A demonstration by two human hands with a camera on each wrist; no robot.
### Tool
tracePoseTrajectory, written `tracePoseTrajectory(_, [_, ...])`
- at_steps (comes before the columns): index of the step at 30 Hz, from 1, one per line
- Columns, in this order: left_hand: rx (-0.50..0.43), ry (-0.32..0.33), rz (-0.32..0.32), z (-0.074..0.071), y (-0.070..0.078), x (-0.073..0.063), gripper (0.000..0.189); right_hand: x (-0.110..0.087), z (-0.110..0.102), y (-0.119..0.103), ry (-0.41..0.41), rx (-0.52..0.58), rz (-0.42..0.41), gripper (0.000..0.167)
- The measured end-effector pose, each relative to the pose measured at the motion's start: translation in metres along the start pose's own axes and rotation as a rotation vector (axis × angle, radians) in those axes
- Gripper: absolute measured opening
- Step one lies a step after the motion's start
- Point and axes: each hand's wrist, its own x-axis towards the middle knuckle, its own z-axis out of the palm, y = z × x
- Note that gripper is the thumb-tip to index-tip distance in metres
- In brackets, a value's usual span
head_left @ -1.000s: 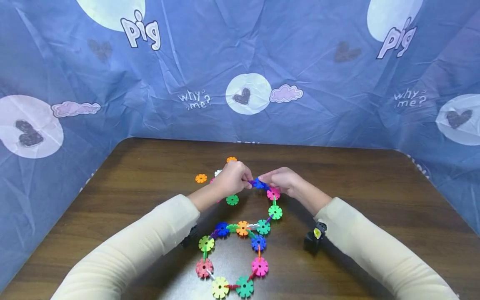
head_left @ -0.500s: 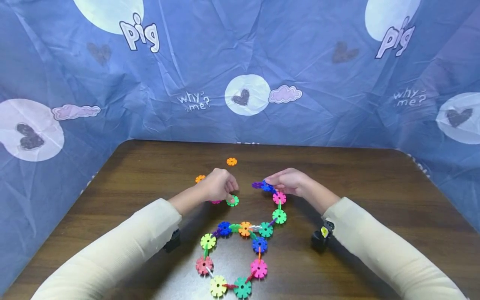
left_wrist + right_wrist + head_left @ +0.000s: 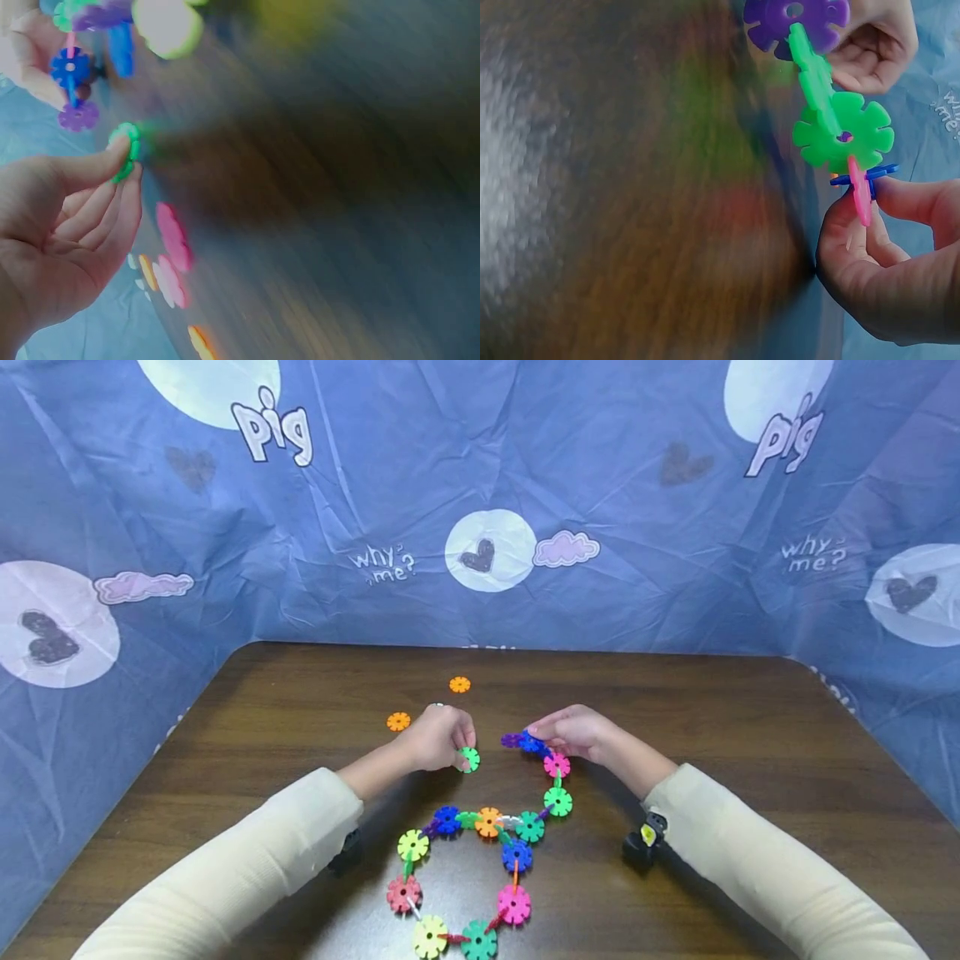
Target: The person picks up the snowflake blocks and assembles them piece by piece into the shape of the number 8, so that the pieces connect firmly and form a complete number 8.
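Observation:
My left hand (image 3: 438, 737) pinches a green notched disc (image 3: 470, 760) between thumb and fingers; the left wrist view shows that green disc (image 3: 127, 152) edge-on. To its right, my right hand (image 3: 577, 732) grips a blue notched disc (image 3: 530, 742) near the end of a linked chain. A purple disc (image 3: 511, 741) is the chain's free end, pointing toward my left hand. From the grip, the chain runs down through a pink disc (image 3: 557, 766) and a green link disc (image 3: 558, 802). It joins a closed loop of colored discs, including a yellow disc (image 3: 430, 937), on the table.
Loose orange discs (image 3: 398, 722) lie beyond my left hand on the wooden table (image 3: 712, 735). Loose pink discs (image 3: 174, 236) show in the left wrist view, below the hand. A patterned blue cloth (image 3: 360, 485) hangs behind the table.
My left hand has let go of the chain's purple end, moved left and down, and picked up the green disc from the table. My right hand has kept its hold, shifting slightly right.

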Motion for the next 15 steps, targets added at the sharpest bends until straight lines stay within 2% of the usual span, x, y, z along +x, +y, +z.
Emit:
tracePoseTrajectory(3, [-0.088, 0.004, -0.070, 0.000, 0.005, 0.002, 0.017, 0.000, 0.001, 0.000, 0.007, 0.000, -0.014, 0.039])
tracePoseTrajectory(11, [-0.448, 0.016, -0.381, -0.002, 0.012, 0.009, 0.011, 0.000, 0.005, -0.001, 0.028, -0.034, -0.025, 0.038])
tracePoseTrajectory(15, [-0.601, 0.026, -0.464, -0.002, 0.013, 0.013, 0.013, 0.000, 0.004, -0.002, 0.031, -0.032, -0.024, 0.037])
